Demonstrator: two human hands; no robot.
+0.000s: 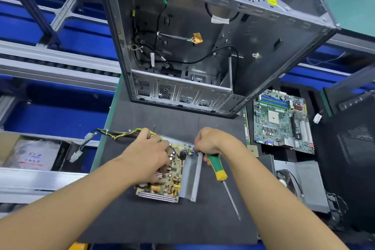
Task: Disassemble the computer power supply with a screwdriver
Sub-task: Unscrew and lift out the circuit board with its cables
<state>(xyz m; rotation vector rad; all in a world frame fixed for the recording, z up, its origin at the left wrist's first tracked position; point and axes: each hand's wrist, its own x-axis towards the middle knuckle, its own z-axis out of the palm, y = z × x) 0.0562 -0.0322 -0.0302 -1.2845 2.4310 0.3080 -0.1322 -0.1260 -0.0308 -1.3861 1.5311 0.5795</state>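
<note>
Power supply point(181, 180) is sitting mid-bench on the dark mat point(162, 223), cover off, circuit board point(164, 186) exposed and lying in its metal shell point(192, 174). Left hand point(150, 156) is curling its fingers down over the components at the board's far-left end and looks to be gripping the board itself. Right hand point(209, 141) is wrapping the green-and-yellow handle of the screwdriver point(218, 167), with the shaft pointing back toward the near edge and the tip in the air, on no screw. Its fingers are also working at the shell's far corner, but the hand is hiding the exact contact. Reading this as the board-out-of-shell step. Doing it well means confirming every board screw is out before pulling. If the board is resisting, a screw or clip is probably holding it, so no forcing. Better to be lifting by the board edge or the finned heatsink point(156, 197) than by capacitors or coils, since those leads bend and crack. Right hand should be pinning the shell down so it isn't riding up. Wire harness point(113, 135) is trailing off the bench's left edge, so it needs feeding through the shell, not yanking. Parking the screwdriver on the mat would be freeing that hand. Big caps may be holding charge, so avoid touching the solder side.
</note>
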